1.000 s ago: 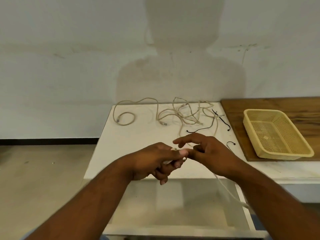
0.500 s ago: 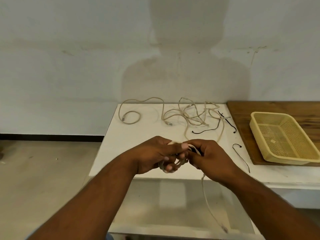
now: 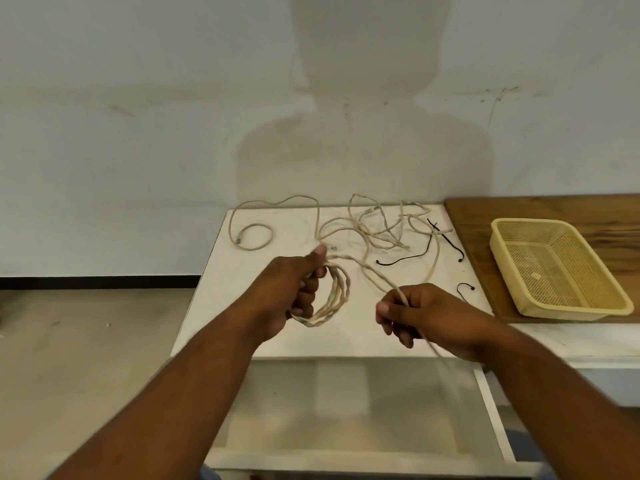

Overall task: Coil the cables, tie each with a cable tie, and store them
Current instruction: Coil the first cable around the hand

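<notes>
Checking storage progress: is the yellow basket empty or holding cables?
Empty: the yellow basket shows its bare mesh floor, with only a small pale patch inside.

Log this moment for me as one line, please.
stage: coiling | left hand: holds coil | right hand: pinches cable | ties: loose on table | basket: no cables

the coiled cable (image 3: 334, 296) is cream, with a faint twisted pattern along its loops. the loose cables (image 3: 374, 230) are the same cream. the bench (image 3: 242, 278) is white. three cable ties (image 3: 405, 259) are black. the basket (image 3: 571, 311) is pale yellow, its walls and bottom a fine mesh of small holes. the board (image 3: 471, 230) under it is brown wood with darker grain streaks. the wall (image 3: 138, 133) is off-white with faint marks, the skirting (image 3: 97, 282) black, the floor (image 3: 86, 341) dull beige.
</notes>
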